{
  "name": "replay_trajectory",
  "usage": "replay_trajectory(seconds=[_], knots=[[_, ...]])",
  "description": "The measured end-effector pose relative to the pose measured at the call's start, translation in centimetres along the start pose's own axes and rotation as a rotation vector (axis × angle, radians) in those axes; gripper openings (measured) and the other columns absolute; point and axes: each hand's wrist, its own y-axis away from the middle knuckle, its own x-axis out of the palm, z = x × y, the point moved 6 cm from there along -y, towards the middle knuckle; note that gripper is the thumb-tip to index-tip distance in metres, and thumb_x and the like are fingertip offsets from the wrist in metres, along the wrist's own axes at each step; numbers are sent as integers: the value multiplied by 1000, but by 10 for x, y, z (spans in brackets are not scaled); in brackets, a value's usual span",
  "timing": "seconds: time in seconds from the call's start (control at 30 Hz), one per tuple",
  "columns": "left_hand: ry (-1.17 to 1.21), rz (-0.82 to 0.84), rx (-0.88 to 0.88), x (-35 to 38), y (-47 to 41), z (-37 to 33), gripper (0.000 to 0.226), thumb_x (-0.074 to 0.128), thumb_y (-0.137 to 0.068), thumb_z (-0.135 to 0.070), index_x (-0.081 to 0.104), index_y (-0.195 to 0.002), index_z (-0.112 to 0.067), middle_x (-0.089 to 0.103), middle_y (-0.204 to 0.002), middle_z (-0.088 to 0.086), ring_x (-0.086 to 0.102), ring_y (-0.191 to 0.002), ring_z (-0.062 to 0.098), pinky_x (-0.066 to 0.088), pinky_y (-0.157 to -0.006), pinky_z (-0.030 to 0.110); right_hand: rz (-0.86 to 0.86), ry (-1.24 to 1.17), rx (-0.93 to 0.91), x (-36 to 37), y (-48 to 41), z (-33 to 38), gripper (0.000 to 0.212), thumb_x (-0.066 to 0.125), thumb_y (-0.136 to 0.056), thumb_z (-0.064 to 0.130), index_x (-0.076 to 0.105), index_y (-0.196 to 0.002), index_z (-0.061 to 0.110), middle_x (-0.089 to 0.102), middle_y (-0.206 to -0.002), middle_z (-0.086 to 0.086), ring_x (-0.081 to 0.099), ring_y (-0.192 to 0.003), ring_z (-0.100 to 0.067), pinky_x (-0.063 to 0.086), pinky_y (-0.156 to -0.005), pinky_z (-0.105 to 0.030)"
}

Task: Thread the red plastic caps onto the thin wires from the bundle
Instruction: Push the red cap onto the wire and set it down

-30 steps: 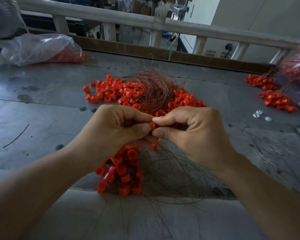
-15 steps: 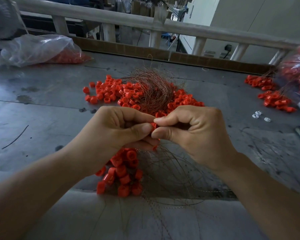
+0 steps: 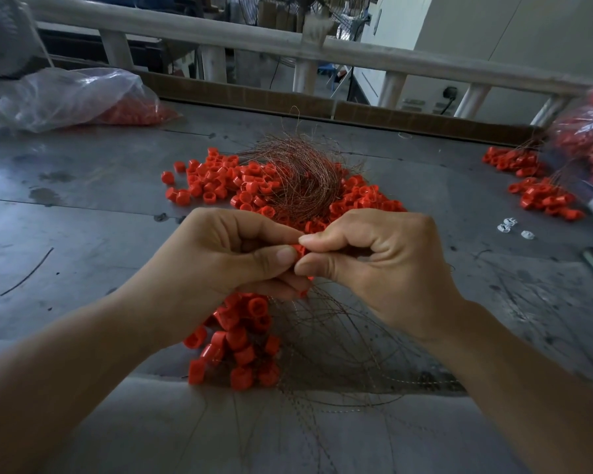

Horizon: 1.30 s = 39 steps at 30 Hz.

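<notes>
Our left hand (image 3: 220,265) and right hand (image 3: 374,268) meet fingertip to fingertip above the near part of the metal table (image 3: 83,234). Both pinch one red cap (image 3: 299,249) between thumb and forefinger, one from each side. The other fingers of each hand are curled in. Whether a wire passes through this cap we cannot tell.

Directly below the left hand, a cluster of caps (image 3: 240,340) lies on the table. Thin wires (image 3: 339,336) spread from it under the right hand and toward the near edge.

Beyond the hands lies the wire bundle (image 3: 298,172), a coppery tangle resting on a spread of loose caps (image 3: 220,179).

Farther right we see two smaller cap heaps (image 3: 541,196) and, near them, a few white parts (image 3: 509,225).

At far left, a clear plastic bag (image 3: 76,97) contains more red caps. A grey railing (image 3: 220,39) runs behind the table's far side
</notes>
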Motion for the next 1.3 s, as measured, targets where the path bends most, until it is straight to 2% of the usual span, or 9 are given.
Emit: replay_trajectory(seconds=[0.1, 0.17, 0.4, 0.53, 0.7, 0.8, 0.93, 1.07, 1.3], knots=[[10, -1, -4, -1, 0, 2, 17, 73, -59, -26, 76, -75, -25, 72, -70, 7, 71, -66, 17, 54, -57, 19, 7, 32, -19, 0, 1, -1, 20, 73, -65, 13, 71, -81, 1, 63, -77, 4, 64, -73, -8, 54, -65, -19], [32, 27, 2, 0, 1, 1, 25, 82, -57, -36, 77, -78, -23, 73, -72, 8, 71, -67, 17, 55, -59, 20, 10, 28, -18, 0, 0, -1, 20, 73, -66, 14, 71, -81, 1, 63, -78, 4, 64, -73, -8, 54, -65, -19], [73, 51, -11, 0, 2, 0, 36, 82, -51, -40, 77, -80, -20, 73, -74, 8, 71, -68, 17, 55, -59, 19, 26, -36, -28, 0, 0, -1, 27, 73, -66, 14, 66, -90, 7, 64, -78, 4, 64, -73, -5, 52, -66, -17], [59, 45, -27, 1, 2, 0, 26, 81, -59, -26, 75, -83, -21, 72, -72, 10, 70, -65, 18, 54, -56, 20, 45, -65, 6, 0, -1, -1, 23, 74, -64, 14, 67, -86, 10, 64, -77, 6, 64, -72, -5, 50, -65, -15], [143, 113, -49, 1, 2, -1, 48, 82, -56, -23, 67, -101, -19, 69, -73, 15, 70, -65, 23, 55, -56, 25, 172, -55, 67, 7, -2, -2, 34, 70, -70, 22, 59, -102, 20, 58, -83, 11, 58, -79, -1, 49, -69, -17], [154, 126, -56, 1, 2, 1, 51, 80, -57, -24, 64, -106, -21, 70, -73, 15, 70, -67, 25, 55, -58, 26, 256, -1, 34, 13, -2, 1, 30, 63, -76, 33, 68, -96, 12, 52, -82, 9, 51, -79, 3, 45, -71, -16], [76, 119, 14, 7, 4, -4, 59, 79, -62, -37, 56, -116, -26, 71, -82, 13, 70, -75, 27, 55, -63, 26, 240, 49, 43, 11, -3, 4, 41, 47, -82, 41, 65, -88, 5, 46, -81, 13, 45, -76, 6, 37, -72, -9], [-143, 48, 99, 11, 7, -5, 62, 80, -63, -30, 49, -115, -40, 72, -80, 6, 70, -71, 20, 54, -62, 21, 266, 120, 67, 13, 0, 0, 19, 55, -86, 21, 64, -88, 4, 44, -84, 15, 47, -78, 2, 40, -71, -12], [-112, 88, 141, 16, 8, -10, 60, 69, -72, -20, 42, -123, -35, 70, -77, 11, 70, -69, 21, 54, -62, 23, 237, 120, 27, 15, 2, 9, 4, 59, -80, 8, 61, -77, 6, 43, -79, 16, 45, -71, 4, 39, -68, -10]])
